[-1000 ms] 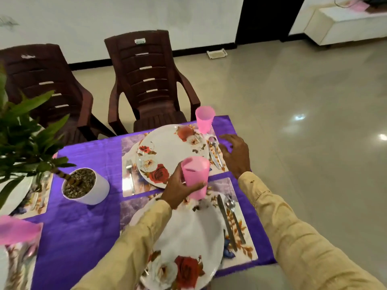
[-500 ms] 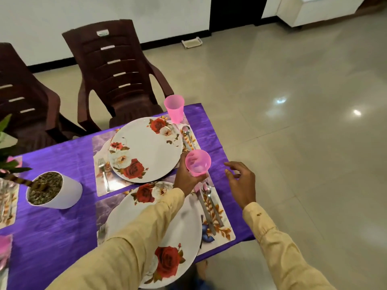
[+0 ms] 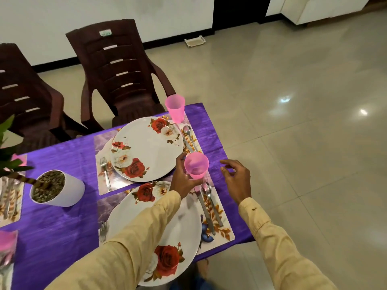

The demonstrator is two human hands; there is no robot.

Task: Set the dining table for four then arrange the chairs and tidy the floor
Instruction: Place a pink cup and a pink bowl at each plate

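Bare cloth (image 3: 211,141) beside spoon (image 3: 187,129) (narrow strip)

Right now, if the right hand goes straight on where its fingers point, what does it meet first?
Probably the pink cup that the left hand holds; the right hand points towards it, but depth is unclear.

I see a dim, warm-toned indoor scene under soft, even light. Two bright spots of reflected light glare on the glossy floor (image 3: 285,99). The brown chair (image 3: 117,65) sinks into shadow. The wide lens bends the wall (image 3: 62,17) line near the edges. The near sleeve (image 3: 117,254) and a pink shape (image 3: 6,241) at the left edge look smeared and soft.
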